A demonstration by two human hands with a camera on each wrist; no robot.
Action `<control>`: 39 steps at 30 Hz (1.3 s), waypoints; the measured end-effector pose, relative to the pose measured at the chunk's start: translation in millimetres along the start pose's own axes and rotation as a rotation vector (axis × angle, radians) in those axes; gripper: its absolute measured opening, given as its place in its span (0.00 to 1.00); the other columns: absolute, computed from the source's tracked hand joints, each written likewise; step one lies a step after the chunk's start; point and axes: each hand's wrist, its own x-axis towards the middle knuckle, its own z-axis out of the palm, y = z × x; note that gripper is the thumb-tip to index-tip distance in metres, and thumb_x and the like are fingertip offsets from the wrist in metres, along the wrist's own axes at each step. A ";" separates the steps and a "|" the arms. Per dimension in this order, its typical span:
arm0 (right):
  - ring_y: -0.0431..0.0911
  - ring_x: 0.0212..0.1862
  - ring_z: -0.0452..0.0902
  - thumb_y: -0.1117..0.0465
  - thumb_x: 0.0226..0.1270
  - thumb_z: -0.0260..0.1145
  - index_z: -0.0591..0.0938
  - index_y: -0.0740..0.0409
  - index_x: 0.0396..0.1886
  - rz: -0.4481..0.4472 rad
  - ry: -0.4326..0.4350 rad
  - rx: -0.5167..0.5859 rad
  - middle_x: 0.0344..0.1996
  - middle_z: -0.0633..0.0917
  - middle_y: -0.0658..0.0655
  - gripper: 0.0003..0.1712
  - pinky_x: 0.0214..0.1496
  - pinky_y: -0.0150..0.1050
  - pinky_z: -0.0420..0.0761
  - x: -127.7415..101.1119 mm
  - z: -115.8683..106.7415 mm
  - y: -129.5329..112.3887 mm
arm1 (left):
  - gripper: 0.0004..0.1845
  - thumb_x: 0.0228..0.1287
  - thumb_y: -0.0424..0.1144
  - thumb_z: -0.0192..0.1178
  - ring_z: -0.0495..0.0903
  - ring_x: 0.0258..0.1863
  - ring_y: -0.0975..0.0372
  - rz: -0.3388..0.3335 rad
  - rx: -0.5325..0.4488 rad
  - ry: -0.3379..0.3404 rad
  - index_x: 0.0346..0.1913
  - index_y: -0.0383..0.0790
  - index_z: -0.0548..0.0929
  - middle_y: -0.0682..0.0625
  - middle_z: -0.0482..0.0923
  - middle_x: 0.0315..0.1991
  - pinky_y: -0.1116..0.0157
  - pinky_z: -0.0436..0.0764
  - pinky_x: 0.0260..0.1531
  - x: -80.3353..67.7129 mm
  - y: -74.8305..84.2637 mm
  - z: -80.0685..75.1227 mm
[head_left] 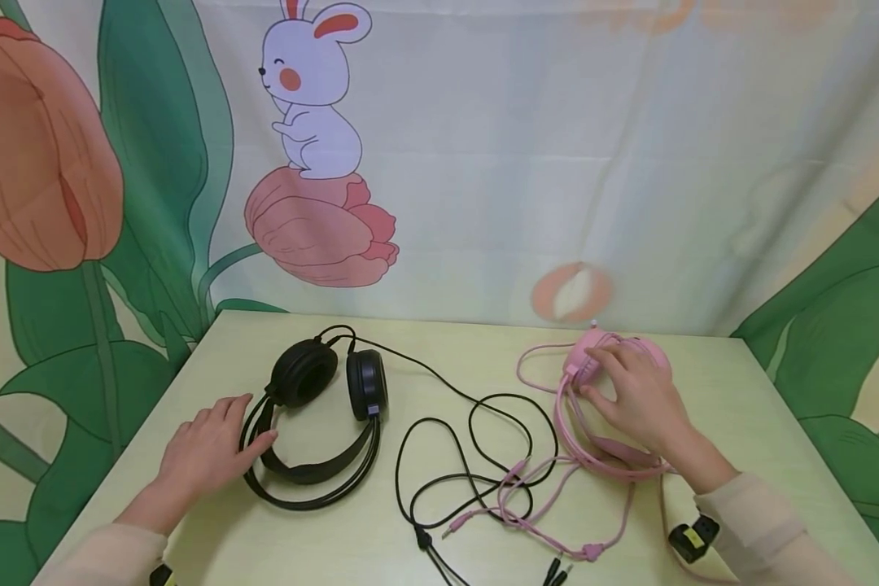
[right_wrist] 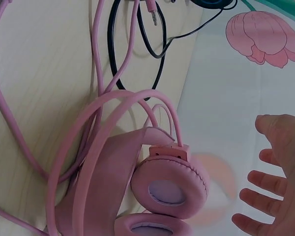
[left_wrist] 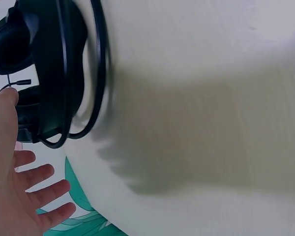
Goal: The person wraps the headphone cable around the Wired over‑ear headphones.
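Headphones lie on a pale tabletop, one black pair and one pink pair. The black headphones sit toward the left edge, with the two round ear cups pointing to the far edge and the band curving back toward the near edge. The left hand lies flat on the tabletop just beside them. Its fingers are straight and spread, and the fingertips touch the band on its left side. In the left wrist view the same hand looks open, and the black headphones are right next to the thumb.

The pink headphones sit toward the right edge, close to the far right corner. The right hand rests on top of them with relaxed fingers laid over an ear cup. It is not squeezing anything. In the right wrist view the right hand is open with fingers apart, and the pink headphones show two soft round pads and a double band.

A black cable runs from the black pair and loops in the middle of the tabletop. A pink cable is tangled with it near the near edge. A cloth with a bunny and flowers hangs behind the far edge.
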 end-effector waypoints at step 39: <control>0.52 0.50 0.75 0.50 0.55 0.67 0.75 0.55 0.55 -0.091 -0.092 0.063 0.49 0.78 0.57 0.28 0.48 0.47 0.77 -7.6 27.9 -49.4 | 0.33 0.56 0.58 0.54 0.72 0.25 0.52 -0.355 -0.324 -0.261 0.40 0.26 0.69 0.41 0.72 0.26 0.61 0.67 0.18 -5.7 8.0 16.8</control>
